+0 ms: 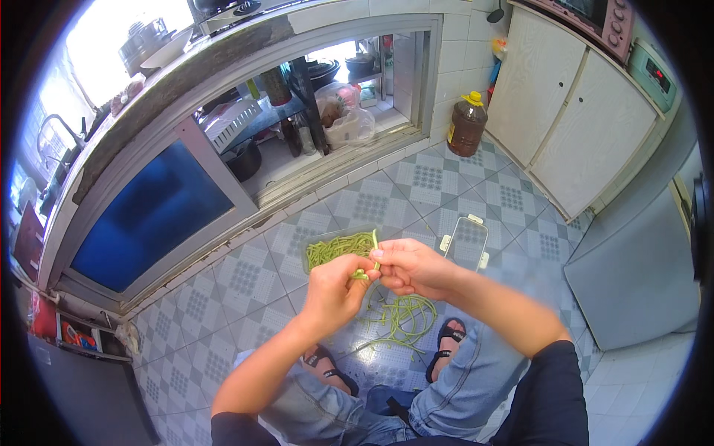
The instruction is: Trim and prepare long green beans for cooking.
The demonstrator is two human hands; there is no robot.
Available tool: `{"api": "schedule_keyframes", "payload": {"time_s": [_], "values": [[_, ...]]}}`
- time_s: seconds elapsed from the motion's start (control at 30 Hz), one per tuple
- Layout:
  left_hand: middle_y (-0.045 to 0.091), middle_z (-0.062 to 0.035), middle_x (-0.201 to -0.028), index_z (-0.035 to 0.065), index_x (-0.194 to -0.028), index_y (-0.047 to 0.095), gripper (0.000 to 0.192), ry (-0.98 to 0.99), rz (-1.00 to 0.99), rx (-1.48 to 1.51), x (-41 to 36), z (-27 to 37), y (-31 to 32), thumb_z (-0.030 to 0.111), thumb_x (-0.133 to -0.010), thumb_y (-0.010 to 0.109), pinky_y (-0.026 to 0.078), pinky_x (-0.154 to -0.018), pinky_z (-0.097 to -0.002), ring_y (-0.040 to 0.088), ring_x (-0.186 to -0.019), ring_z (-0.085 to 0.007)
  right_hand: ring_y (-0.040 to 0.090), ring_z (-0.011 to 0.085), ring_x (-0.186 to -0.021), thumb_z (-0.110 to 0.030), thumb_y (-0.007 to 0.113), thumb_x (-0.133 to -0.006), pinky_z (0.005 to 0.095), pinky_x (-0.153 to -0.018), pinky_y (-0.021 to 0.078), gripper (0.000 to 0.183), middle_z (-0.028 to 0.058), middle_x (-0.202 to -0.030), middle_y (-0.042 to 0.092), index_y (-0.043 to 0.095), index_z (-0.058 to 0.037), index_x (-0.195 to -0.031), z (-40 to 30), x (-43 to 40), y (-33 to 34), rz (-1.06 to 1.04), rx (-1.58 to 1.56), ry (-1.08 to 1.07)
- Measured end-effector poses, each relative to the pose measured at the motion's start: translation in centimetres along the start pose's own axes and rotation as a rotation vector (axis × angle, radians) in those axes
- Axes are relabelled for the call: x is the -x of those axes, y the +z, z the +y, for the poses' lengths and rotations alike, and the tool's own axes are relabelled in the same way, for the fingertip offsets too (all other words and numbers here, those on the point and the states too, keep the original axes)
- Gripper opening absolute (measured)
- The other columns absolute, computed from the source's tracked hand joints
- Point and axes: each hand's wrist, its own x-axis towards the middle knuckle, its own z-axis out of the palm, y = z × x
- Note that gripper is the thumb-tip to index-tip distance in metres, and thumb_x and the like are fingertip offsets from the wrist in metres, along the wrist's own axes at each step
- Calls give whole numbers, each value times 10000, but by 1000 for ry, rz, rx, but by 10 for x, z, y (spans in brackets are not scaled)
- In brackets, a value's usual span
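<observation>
My left hand (340,287) is closed around several short pieces of green long bean (360,274). Close against it, my right hand (410,267) pinches an upright bean piece (375,240) between thumb and fingers, and the two hands nearly touch. Behind my hands a clear rectangular container (305,262) on the floor holds many short bean pieces (337,247). A loose tangle of whole long beans (410,318) lies on the tiles below my hands, with small scraps around it.
A clear lid with white clips (468,242) lies on the tiled floor. An oil jug with a yellow cap (467,125) stands by the white cabinet (594,122). My sandaled feet flank the beans. A grey refrigerator (636,267) is at right, an open sliding cupboard ahead.
</observation>
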Motion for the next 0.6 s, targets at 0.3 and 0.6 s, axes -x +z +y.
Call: {"api": "schedule_keyframes", "payload": {"time_s": [0.3, 0.6], "values": [[468, -65, -564, 48, -756, 548, 145, 673, 119, -343, 5, 1, -8, -26, -650, 615, 371, -432, -302, 470, -469, -228, 384, 64, -508, -191, 474, -885, 192, -365, 273, 172, -17, -639, 388, 458, -67, -766, -11, 8, 1, -297, -356, 271], [441, -2, -656, 56, -892, 451, 159, -317, 114, 706, -6, -13, -10, 210, -914, 419, 323, -463, -227, 387, -504, -98, 482, 142, -661, -171, 473, -901, 287, -605, 398, 151, 19, -692, 475, 464, -32, -843, -2, 11, 8, -109, 839, -307]]}}
